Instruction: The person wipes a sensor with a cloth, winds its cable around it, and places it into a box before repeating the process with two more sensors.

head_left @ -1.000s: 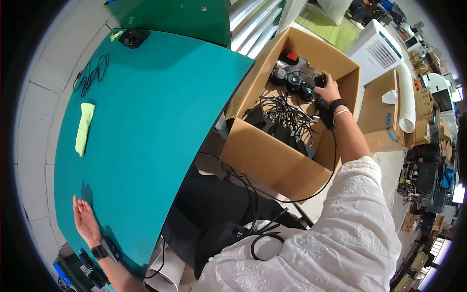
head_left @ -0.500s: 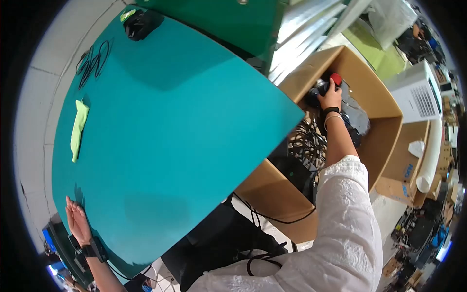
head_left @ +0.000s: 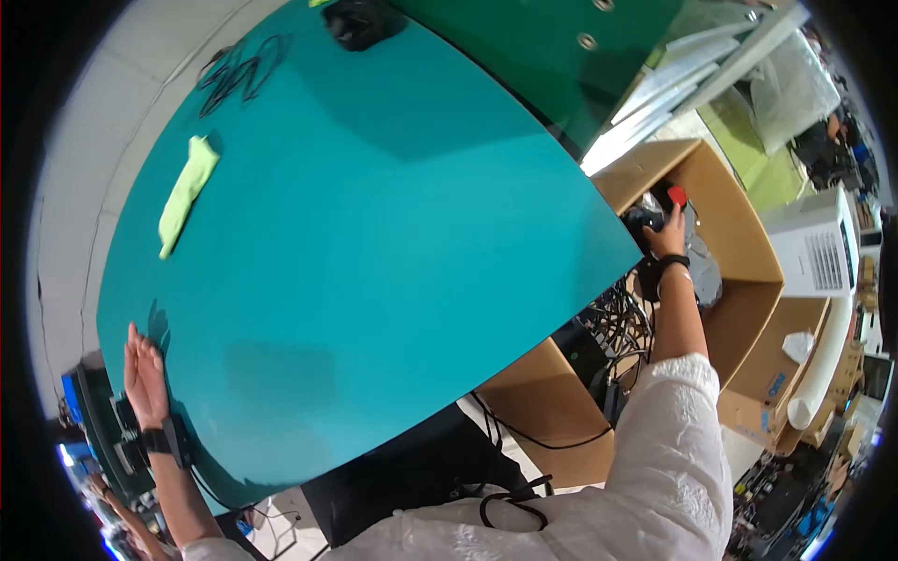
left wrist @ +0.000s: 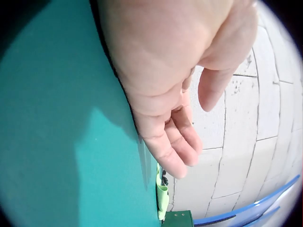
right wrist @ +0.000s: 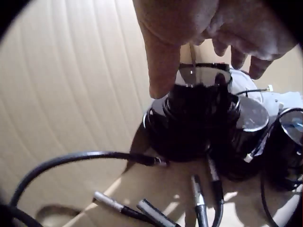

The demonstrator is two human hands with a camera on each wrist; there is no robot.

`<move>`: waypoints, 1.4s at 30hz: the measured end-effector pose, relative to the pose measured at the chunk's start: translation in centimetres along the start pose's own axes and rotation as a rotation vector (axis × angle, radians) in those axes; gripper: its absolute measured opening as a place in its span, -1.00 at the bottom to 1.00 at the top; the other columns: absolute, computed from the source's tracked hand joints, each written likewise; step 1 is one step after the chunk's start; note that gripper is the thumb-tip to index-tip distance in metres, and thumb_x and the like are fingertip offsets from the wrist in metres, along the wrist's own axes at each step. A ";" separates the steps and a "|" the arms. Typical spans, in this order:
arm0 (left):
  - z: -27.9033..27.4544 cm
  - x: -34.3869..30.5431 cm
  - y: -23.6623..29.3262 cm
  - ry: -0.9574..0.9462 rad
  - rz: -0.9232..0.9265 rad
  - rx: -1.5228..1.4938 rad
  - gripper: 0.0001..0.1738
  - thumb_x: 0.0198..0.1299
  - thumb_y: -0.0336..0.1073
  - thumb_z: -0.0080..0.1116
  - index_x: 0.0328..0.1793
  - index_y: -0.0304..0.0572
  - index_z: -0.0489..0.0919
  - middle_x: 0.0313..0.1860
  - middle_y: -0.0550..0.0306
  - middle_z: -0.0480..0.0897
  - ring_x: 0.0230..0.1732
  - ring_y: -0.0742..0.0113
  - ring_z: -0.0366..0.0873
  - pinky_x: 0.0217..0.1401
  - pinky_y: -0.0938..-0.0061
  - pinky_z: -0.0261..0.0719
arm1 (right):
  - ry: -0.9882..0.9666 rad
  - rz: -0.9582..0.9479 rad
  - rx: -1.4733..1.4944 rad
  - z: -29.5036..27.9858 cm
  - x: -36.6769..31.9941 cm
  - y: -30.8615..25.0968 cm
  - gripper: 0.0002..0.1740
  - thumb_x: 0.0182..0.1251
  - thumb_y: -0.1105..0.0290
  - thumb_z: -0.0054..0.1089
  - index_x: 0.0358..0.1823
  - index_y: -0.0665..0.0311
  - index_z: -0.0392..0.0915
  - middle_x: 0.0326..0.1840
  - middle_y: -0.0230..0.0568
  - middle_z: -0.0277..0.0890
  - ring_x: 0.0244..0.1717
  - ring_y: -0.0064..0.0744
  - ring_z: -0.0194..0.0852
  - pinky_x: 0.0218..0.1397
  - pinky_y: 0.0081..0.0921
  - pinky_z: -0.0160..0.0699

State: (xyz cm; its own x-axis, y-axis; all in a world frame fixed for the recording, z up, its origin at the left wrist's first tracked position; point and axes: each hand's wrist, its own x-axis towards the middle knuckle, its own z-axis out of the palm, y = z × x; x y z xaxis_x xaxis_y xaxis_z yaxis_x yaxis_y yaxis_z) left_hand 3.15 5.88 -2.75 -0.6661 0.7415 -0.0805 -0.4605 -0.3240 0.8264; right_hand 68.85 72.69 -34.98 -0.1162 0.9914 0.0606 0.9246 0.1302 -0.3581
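Inside the cardboard box [head_left: 552, 393], my right hand [head_left: 669, 238] is over several black round devices beside a red piece [head_left: 676, 195]. From the right wrist view, the thumb of the right hand [right wrist: 189, 28] points down beside a black cylindrical device [right wrist: 189, 118], its other fingers loosely bent above; whether they touch it I cannot tell. My left hand [head_left: 147, 381] lies palm up at the left edge of the teal table [head_left: 374, 280], and nothing is in it. The left wrist view has the left hand [left wrist: 165, 80] with loosely bent fingers.
On the table lie a yellow-green cloth [head_left: 187, 196], a coiled black cable [head_left: 238, 75] and a black object [head_left: 360, 23]. Tangled cables [head_left: 625, 323] fill part of the box. A green cabinet [head_left: 571, 56] stands behind the table, a white appliance [head_left: 814, 238] right of the box.
My right hand has moved from the dark device at the box's right side to the devices near the red piece. The head view has shifted; the left hand stays at the table edge.
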 end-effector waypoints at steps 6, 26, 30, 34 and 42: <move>3.6 0.4 -1.8 -0.056 0.010 0.081 -0.36 0.45 -0.29 -0.07 0.57 -0.38 0.08 0.01 0.15 0.51 0.06 0.32 0.45 0.30 0.38 0.41 | 0.102 -0.104 0.579 -9.9 -1.8 -1.6 -0.51 0.38 0.36 0.17 0.30 0.36 0.40 0.13 -0.08 0.57 0.05 -0.34 0.56 0.05 -0.45 0.55; 4.3 -2.1 6.5 0.204 0.508 0.314 -0.80 0.34 -0.44 0.00 0.02 -0.33 0.53 -0.22 0.03 0.63 -0.20 0.28 0.59 -0.05 0.39 0.57 | -0.637 -1.127 0.832 -20.1 -31.2 -66.8 -0.81 0.45 0.35 0.02 -0.15 0.23 0.62 -0.49 -0.36 0.56 -0.49 -0.60 0.53 -0.46 -0.65 0.39; -2.3 -3.0 9.6 0.865 0.629 1.223 -0.72 0.15 -0.37 0.12 -0.01 -0.24 0.59 -0.08 -0.05 0.63 0.02 0.06 0.54 0.14 0.28 0.51 | -0.858 -1.026 0.864 -13.9 -33.9 -69.4 -0.78 0.46 0.33 0.06 -0.17 0.32 0.61 -0.51 -0.35 0.55 -0.54 -0.63 0.51 -0.56 -0.69 0.28; -6.5 -3.4 7.8 1.264 0.488 1.474 -0.69 0.08 -0.22 0.22 -0.07 -0.20 0.66 -0.09 -0.13 0.66 0.08 -0.07 0.53 0.23 0.16 0.42 | -0.834 -0.953 0.991 -13.9 -33.4 -68.6 -0.78 0.48 0.33 0.04 -0.15 0.32 0.61 -0.52 -0.36 0.54 -0.59 -0.64 0.45 -0.59 -0.71 0.20; -5.0 -9.9 12.3 1.322 0.351 1.612 -0.57 0.02 -0.02 0.27 -0.03 -0.07 0.68 0.05 -0.07 0.63 0.24 -0.09 0.42 0.27 0.06 0.31 | -0.902 -0.831 1.039 -13.0 -31.7 -68.3 -0.77 0.48 0.34 0.02 -0.15 0.33 0.61 -0.49 -0.36 0.53 -0.55 -0.65 0.45 -0.54 -0.73 0.21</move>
State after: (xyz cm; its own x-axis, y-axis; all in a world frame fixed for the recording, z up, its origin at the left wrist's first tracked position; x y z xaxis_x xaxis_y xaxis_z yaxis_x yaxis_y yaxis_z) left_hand 1.16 -8.40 5.47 -0.8429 -0.2110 0.4950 0.0536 0.8824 0.4674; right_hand 14.09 32.16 -0.34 -0.9491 0.2801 0.1443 -0.0922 0.1910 -0.9773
